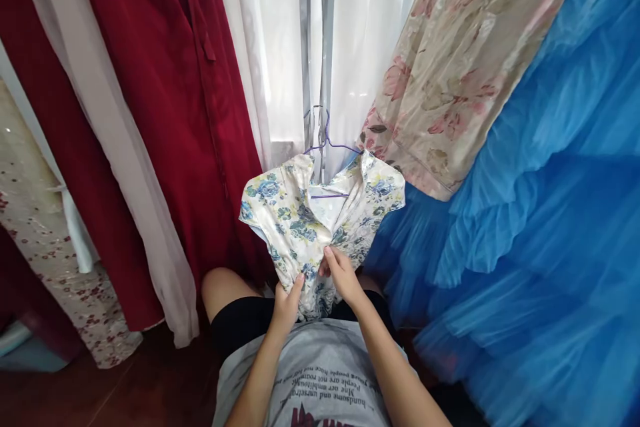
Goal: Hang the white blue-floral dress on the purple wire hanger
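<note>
A cream dress (295, 220) with blue and yellow flowers hangs in front of me on a thin purple wire hanger (327, 140). Its lower part falls into my lap, gathered near the waist. My left hand (289, 300) grips the dress's side, thumb on top and fingers behind the cloth. At the bottom of the V-neck, my right hand (343, 273) pinches the front of the dress between thumb and fingers. Whatever lies behind the fingers is hidden.
Dark red garments (150, 47) and a pale pink drape (115, 113) hang at the left. White cloth (280, 47) hangs behind a metal pole (326, 27). To the right are a beige floral garment (440, 80) and a large blue tulle skirt (560, 233). Dark floor (135, 387) shows lower left.
</note>
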`<state>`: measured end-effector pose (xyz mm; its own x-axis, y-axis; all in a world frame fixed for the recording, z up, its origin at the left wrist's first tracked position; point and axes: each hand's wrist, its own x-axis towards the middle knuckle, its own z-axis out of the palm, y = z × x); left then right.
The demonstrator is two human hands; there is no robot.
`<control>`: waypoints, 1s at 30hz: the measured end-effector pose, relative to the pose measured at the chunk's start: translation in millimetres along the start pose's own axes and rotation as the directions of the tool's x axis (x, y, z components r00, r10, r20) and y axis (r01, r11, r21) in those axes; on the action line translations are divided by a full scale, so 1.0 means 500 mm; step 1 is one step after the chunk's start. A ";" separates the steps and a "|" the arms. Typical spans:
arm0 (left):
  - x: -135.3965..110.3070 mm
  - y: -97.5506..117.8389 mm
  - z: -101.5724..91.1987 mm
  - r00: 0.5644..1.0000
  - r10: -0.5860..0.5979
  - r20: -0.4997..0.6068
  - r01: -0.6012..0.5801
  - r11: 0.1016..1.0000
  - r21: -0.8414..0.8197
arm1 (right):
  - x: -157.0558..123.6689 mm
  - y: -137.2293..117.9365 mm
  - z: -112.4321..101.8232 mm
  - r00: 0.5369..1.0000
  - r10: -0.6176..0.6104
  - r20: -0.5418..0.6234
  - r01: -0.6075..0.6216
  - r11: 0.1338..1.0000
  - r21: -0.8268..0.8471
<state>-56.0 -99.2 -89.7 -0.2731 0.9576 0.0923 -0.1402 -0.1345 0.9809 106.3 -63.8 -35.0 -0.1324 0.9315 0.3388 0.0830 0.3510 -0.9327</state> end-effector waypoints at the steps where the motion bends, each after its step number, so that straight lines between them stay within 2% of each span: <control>1: 0.001 0.005 -0.002 1.000 0.010 0.004 -0.010 1.000 0.013 | 0.004 -0.001 0.006 0.999 0.021 0.038 -0.022 0.999 0.027; 8: -0.010 0.025 0.018 1.000 0.028 0.005 -0.028 0.998 0.049 | 0.016 -0.050 -0.042 0.991 0.112 0.075 -0.121 0.985 0.125; 12: -0.009 0.030 0.023 0.997 0.040 0.069 -0.047 0.994 0.096 | 0.005 -0.052 -0.054 0.987 0.158 0.008 -0.157 0.971 0.182; 14: 0.004 0.039 0.013 0.995 0.101 0.008 -0.100 0.981 0.166 | -0.001 -0.054 -0.063 0.986 0.163 -0.018 -0.157 0.968 0.195; 16: 0.017 0.056 0.001 0.960 0.242 -0.143 -0.201 0.946 0.253 | -0.009 -0.058 -0.073 0.987 0.160 -0.007 -0.156 0.970 0.186; 18: 0.023 0.076 0.001 0.879 0.413 -0.239 -0.321 0.882 0.344 | -0.015 -0.064 -0.081 0.985 0.169 0.037 -0.173 0.972 0.160; 19: 0.023 0.085 0.009 0.858 0.473 -0.201 -0.378 0.847 0.374 | -0.017 -0.068 -0.084 0.982 0.179 0.063 -0.186 0.972 0.142; 20: 0.021 0.094 0.022 0.864 0.496 -0.089 -0.430 0.817 0.384 | -0.018 -0.071 -0.086 0.978 0.187 0.089 -0.197 0.972 0.125; 22: 0.015 0.106 0.061 0.867 0.443 0.228 -0.497 0.804 0.327 | -0.018 -0.076 -0.089 0.971 0.190 0.144 -0.205 0.974 0.099; 23: 0.013 0.110 0.083 0.851 0.396 0.345 -0.497 0.820 0.283 | -0.016 -0.078 -0.090 0.967 0.185 0.175 -0.202 0.976 0.085; 24: 0.013 0.112 0.102 0.838 0.361 0.410 -0.483 0.839 0.248 | -0.013 -0.081 -0.092 0.962 0.180 0.205 -0.198 0.977 0.073; 27: 0.021 0.115 0.140 0.844 0.353 0.404 -0.464 0.858 0.219 | 0.008 -0.096 -0.099 0.959 0.183 0.218 -0.202 0.977 0.066; 30: 0.033 0.114 0.149 0.819 0.383 0.429 -0.524 0.803 0.283 | 0.055 -0.131 -0.106 0.973 0.204 0.105 -0.221 0.958 0.185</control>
<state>2.3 -72.2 -19.8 0.1308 0.8416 0.5240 0.3001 -0.5374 0.7882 149.5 -55.9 41.9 -0.2154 0.9683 0.1265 -0.0737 0.1130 -0.9909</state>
